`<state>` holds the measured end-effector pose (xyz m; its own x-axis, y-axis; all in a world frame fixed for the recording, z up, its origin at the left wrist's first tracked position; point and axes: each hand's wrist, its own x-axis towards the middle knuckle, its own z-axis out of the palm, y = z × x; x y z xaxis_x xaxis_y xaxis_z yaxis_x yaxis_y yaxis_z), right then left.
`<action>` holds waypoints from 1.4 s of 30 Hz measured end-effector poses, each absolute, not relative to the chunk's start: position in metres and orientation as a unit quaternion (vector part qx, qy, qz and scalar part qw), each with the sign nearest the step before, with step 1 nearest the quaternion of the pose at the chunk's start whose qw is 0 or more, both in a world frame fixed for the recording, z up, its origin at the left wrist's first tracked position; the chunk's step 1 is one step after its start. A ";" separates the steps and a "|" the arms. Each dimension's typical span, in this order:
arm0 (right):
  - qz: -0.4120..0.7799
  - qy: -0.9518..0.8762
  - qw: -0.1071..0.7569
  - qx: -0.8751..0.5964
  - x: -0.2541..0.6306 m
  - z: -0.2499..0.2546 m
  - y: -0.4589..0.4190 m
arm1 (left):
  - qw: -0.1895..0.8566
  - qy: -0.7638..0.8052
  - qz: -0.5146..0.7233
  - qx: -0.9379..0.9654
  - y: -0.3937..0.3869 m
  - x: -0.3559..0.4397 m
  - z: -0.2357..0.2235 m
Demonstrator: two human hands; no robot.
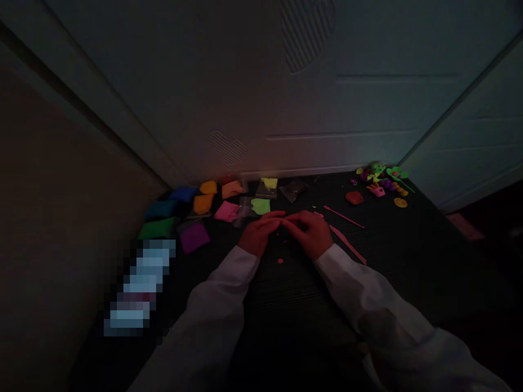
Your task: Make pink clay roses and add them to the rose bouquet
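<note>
Close together above the dark table (278, 294), my left hand (258, 233) and my right hand (312, 231) meet at the fingertips. The left fingers point right and lie pressed together; the right thumb and index finger pinch toward them. Whatever is between the fingertips is too small and dark to make out. Under the hands lie several tiny red-pink bits, and a small pink piece (280, 261) sits nearer to me. Just right of my right hand are a thin pink modelling stick (344, 216) and a flat pink modelling knife (348, 244).
Bags of coloured clay stand at the left and back, among them a purple bag (195, 237), a green bag (156, 228) and a light green bag (260, 206). A red clay lump (354, 197) and small clay figures (382, 177) lie back right. A blurred bright screen (139, 288) is left.
</note>
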<state>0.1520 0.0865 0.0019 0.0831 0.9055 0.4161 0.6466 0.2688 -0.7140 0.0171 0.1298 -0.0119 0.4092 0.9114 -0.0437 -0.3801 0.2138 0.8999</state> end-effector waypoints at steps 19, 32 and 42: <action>0.091 -0.658 0.450 -0.596 0.150 0.004 0.086 | 0.727 0.279 0.450 0.437 0.133 0.016 -0.014; 0.099 -0.663 0.438 -0.600 0.154 0.003 0.088 | 0.734 0.276 0.452 0.425 0.133 0.018 -0.014; 0.115 -0.669 0.446 -0.583 0.156 0.006 0.088 | 0.720 0.305 0.448 0.432 0.134 0.018 -0.015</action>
